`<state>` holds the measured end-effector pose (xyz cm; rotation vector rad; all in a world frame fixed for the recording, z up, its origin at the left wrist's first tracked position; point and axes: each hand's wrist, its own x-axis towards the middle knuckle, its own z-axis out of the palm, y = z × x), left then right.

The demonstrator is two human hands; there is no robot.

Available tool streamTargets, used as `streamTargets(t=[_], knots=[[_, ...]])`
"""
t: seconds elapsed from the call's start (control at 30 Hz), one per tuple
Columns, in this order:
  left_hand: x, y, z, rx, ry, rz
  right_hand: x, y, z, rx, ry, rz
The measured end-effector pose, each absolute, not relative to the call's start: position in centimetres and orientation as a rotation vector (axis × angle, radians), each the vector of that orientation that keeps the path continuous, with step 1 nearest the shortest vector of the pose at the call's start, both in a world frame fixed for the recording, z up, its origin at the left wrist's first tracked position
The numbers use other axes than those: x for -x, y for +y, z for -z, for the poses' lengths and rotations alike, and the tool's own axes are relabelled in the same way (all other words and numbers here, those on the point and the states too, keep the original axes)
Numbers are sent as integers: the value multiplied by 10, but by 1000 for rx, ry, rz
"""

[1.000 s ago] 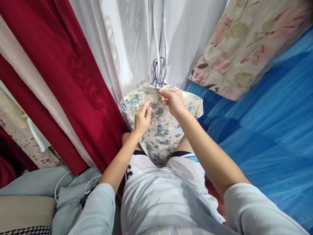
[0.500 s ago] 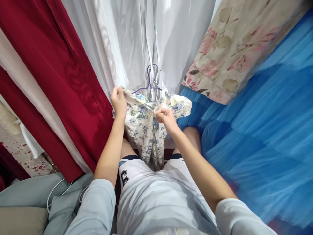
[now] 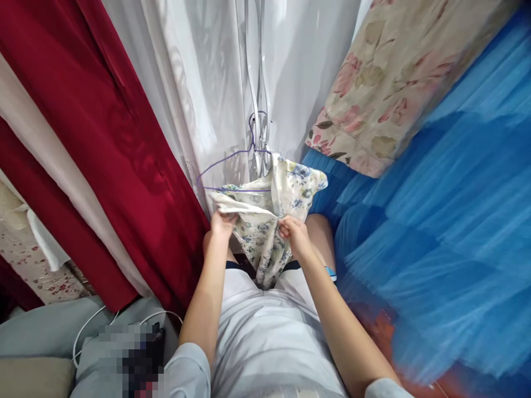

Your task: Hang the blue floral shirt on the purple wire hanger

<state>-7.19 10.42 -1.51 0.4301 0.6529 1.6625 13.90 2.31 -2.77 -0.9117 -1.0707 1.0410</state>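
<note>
A white garment with blue and yellow flowers [image 3: 295, 179] hangs partly on a thin purple hanger [image 3: 236, 153] in front of me. Its right shoulder is still over the hanger, while the hanger's left arm is bare. My left hand [image 3: 224, 221] is closed on the loose left side of the garment, just below the hanger's lower bar. The pale inside of the fabric shows there. With its fingers pinched, my right hand [image 3: 292, 229] grips the opening's edge near the middle. The garment's lower part falls in folds between my legs.
White straps [image 3: 260, 72] run down to the hanger's hook before a white curtain [image 3: 298, 72]. Red cloth [image 3: 120, 138] hangs on the left. A beige floral fabric [image 3: 369, 105] and blue tulle [image 3: 435, 221] are at the right. A white cable [image 3: 81, 331] lies lower left.
The garment's left shoulder has come off the hanger, baring its left arm. My left hand has moved down and slightly right with the fabric; my right hand has moved down and right.
</note>
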Motion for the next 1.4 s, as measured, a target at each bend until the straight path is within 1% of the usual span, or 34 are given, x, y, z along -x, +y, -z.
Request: streamTargets(t=[0.13,0.23,0.33,0.47,0.53,0.6,0.63,0.73,0.83,0.93,1.03,1.13,1.23,1.3,1.4], knots=[[15,86,31,-476,656,-1612,-165,23,63,1084,-1077,-1037],[-10,67,25,-588,603,-1626,-171,18,69,1168,-1182,-1073],[-22,41,8,-862,493,-1639,-164,8,52,1132,-1325,-1088],[-26,10,-19,-1411,463,-1600,-149,-5,14,884,-1596,-1069],[-17,5,-26,-1524,504,-1625,-148,-10,-1,820,-1550,-1039],[0,9,-27,-1507,625,-1631,-151,-16,-13,811,-1432,-1071],[11,14,-25,-1500,713,-1569,-153,-20,-18,810,-1386,-1120],[41,23,-20,-1559,866,-1217,-160,-35,-39,803,-1425,-1347],[46,15,-21,-1745,646,-1001,-169,-50,-70,759,-1781,-1538],[32,-3,-24,-1845,389,-773,-193,-54,-104,731,-2098,-1450],[26,-9,-23,-1838,432,-611,-234,-42,-132,818,-1990,-1207],[41,3,-22,-1956,604,-693,-267,-8,-153,865,-1736,-1003],[64,19,-32,-2015,743,-924,-268,43,-161,937,-1537,-836],[78,25,-46,-2007,788,-1068,-252,75,-159,985,-1480,-882],[97,28,-65,-2028,842,-1153,-220,104,-151,960,-1490,-1025]])
